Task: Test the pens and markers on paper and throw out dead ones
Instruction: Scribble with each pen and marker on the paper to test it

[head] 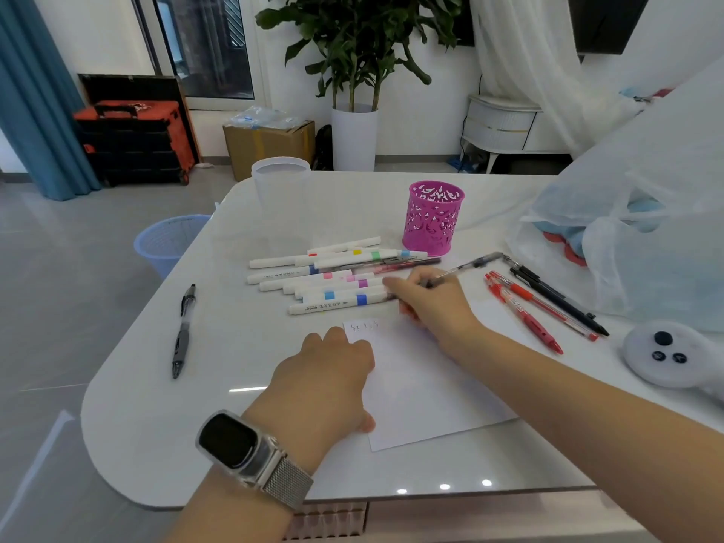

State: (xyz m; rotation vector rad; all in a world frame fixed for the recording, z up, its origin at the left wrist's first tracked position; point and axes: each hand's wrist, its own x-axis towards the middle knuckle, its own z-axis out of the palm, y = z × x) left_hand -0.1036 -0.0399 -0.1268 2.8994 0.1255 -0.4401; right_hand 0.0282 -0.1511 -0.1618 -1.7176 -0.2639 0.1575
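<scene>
Fingers of the right hand [431, 303] are curled round a clear-barrelled pen [462, 268], a pinching grip low on the barrel, with the pen's back end slanting up and away to the right. Its tip is hidden behind the hand, so I cannot tell whether it touches the paper [423, 386]. The left hand [329, 382], a watch [243, 448] on its wrist, lies on the paper's left edge with the fingers curled under at the knuckles and holding nothing.

Near the paper's far left corner there are a few small scribbles [364, 327]. Just beyond the sheet lies a heap of white markers [333, 280] with coloured bands, touching and overlapping one another. Behind them stands a pink pen holder [433, 217]. To the right of the paper lie two red pens [525, 311] and a black pen [556, 299], close together. Well apart on the left side of the bench [156, 386] lies one grey-and-black pen [183, 331]. On the floor past the bench's left edge stands a blue basket [168, 241]. A translucent cup [280, 182] stands at the far edge.
</scene>
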